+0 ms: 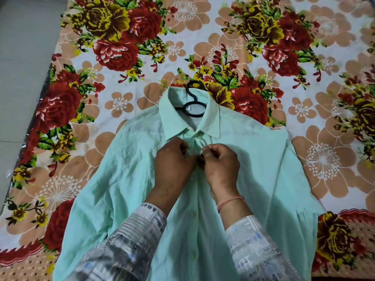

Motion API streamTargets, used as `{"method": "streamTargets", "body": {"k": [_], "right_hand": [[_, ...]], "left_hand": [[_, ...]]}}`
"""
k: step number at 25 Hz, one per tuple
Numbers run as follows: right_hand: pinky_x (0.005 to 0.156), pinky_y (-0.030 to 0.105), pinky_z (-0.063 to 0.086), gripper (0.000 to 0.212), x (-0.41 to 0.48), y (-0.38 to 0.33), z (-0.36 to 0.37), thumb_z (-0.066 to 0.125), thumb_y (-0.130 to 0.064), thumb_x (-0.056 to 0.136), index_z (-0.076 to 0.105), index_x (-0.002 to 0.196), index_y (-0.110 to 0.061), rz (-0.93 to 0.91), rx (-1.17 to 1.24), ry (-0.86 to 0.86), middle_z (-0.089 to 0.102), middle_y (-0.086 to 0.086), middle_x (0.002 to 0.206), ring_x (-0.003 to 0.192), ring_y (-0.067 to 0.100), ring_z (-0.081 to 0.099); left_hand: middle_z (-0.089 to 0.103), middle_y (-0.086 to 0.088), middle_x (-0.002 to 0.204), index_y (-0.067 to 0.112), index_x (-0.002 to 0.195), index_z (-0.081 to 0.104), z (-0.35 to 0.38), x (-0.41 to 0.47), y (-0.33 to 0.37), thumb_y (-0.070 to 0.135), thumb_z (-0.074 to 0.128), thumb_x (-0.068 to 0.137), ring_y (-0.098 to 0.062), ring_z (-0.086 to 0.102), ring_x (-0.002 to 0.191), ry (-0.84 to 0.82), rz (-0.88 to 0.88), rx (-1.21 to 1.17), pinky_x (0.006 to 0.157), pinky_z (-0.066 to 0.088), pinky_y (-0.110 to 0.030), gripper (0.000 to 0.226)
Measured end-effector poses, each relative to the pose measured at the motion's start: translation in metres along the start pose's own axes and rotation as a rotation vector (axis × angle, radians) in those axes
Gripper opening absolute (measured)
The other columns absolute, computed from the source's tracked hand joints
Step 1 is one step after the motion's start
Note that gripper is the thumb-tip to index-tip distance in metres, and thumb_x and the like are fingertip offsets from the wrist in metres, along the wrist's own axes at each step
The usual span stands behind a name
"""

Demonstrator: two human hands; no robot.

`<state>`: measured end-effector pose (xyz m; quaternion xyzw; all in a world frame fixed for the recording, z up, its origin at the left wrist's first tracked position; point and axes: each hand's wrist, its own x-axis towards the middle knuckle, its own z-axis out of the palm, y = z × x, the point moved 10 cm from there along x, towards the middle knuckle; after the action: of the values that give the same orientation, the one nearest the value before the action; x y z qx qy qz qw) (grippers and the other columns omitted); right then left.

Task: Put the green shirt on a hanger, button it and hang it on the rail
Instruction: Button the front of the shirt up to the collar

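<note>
Together, both hands (197,159) pinch the green shirt (263,179) — mid-placket.

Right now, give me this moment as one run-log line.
stage: buttoning | green shirt: flat on bedsheet, hanger inside collar | left hand, right hand: pinching placket below collar | rail: not in view

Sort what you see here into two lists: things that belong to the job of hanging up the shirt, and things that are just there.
Part of the job:
green shirt
black hanger, inside the shirt with its hook out at the collar
left hand and right hand, both pinching the placket below the collar

Just there:
floral bedsheet
pink wrist thread
patterned sleeves
</note>
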<state>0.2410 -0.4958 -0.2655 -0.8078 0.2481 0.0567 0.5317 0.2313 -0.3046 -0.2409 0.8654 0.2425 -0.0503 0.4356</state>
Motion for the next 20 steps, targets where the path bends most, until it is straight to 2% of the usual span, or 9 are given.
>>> {"method": "streamTargets", "body": {"k": [5, 6, 9, 11, 15, 18, 20], "right_hand": [[0.084, 0.047, 0.065, 0.004, -0.009, 0.0, 0.005, 0.077, -0.026, 0.086, 0.081, 0.087, -0.025, 0.0, 0.115, -0.049, 0.08, -0.008, 0.08, 0.08, 0.014, 0.077], [0.084, 0.047, 0.065, 0.006, -0.008, -0.001, 0.007, 0.077, -0.027, 0.085, 0.081, 0.087, -0.024, 0.008, 0.107, -0.067, 0.081, -0.007, 0.08, 0.08, 0.014, 0.077], [0.083, 0.047, 0.065, 0.008, -0.007, -0.003, 0.016, 0.074, -0.028, 0.082, 0.081, 0.086, -0.025, 0.01, 0.073, -0.131, 0.08, -0.007, 0.08, 0.08, 0.015, 0.078], [0.082, 0.047, 0.065, 0.01, -0.009, -0.009, 0.02, 0.073, -0.03, 0.081, 0.081, 0.085, -0.026, -0.019, 0.053, -0.169, 0.079, -0.009, 0.078, 0.077, 0.014, 0.076], [0.083, 0.047, 0.065, 0.006, -0.012, -0.019, 0.029, 0.074, -0.028, 0.084, 0.08, 0.085, -0.027, -0.069, 0.023, -0.229, 0.079, -0.011, 0.077, 0.077, 0.012, 0.075], [0.082, 0.049, 0.066, 0.007, -0.014, -0.022, 0.033, 0.074, -0.025, 0.082, 0.081, 0.084, -0.026, -0.039, 0.049, -0.269, 0.08, -0.005, 0.078, 0.078, 0.018, 0.078], [0.079, 0.048, 0.067, 0.008, -0.013, -0.021, 0.032, 0.075, -0.016, 0.083, 0.081, 0.083, -0.021, -0.004, 0.071, -0.276, 0.08, 0.001, 0.075, 0.071, 0.02, 0.078]], "left_hand": [[0.075, 0.009, 0.081, 0.023, 0.09, 0.076, -0.002, 0.012, 0.002, 0.016, 0.08, 0.077, -0.018, 0.072, 0.084, -0.031, 0.042, 0.121, 0.077, 0.056, -0.029, 0.016], [0.077, 0.007, 0.08, 0.022, 0.089, 0.078, -0.004, 0.011, -0.004, 0.013, 0.078, 0.078, -0.018, 0.074, 0.082, -0.03, 0.01, 0.058, 0.078, 0.059, -0.031, 0.014], [0.079, -0.007, 0.081, 0.01, 0.09, 0.078, 0.001, 0.0, -0.037, -0.002, 0.077, 0.086, -0.027, 0.077, 0.078, -0.057, -0.325, -0.561, 0.079, 0.067, -0.039, 0.013], [0.076, -0.013, 0.085, 0.004, 0.096, 0.076, 0.004, -0.006, -0.046, -0.007, 0.073, 0.091, -0.029, 0.075, 0.08, -0.078, -0.43, -0.822, 0.081, 0.067, -0.038, 0.013], [0.074, -0.008, 0.086, 0.006, 0.103, 0.075, 0.01, -0.009, -0.05, -0.008, 0.067, 0.096, -0.026, 0.073, 0.086, -0.144, -0.427, -0.984, 0.086, 0.065, -0.037, 0.018], [0.074, -0.009, 0.089, 0.005, 0.105, 0.076, 0.012, -0.008, -0.051, -0.009, 0.067, 0.096, -0.029, 0.07, 0.09, -0.185, -0.388, -0.946, 0.091, 0.06, -0.042, 0.019], [0.076, -0.009, 0.088, 0.006, 0.103, 0.077, 0.013, -0.007, -0.05, -0.009, 0.068, 0.095, -0.027, 0.071, 0.087, -0.197, -0.356, -0.925, 0.088, 0.06, -0.039, 0.019]]}}
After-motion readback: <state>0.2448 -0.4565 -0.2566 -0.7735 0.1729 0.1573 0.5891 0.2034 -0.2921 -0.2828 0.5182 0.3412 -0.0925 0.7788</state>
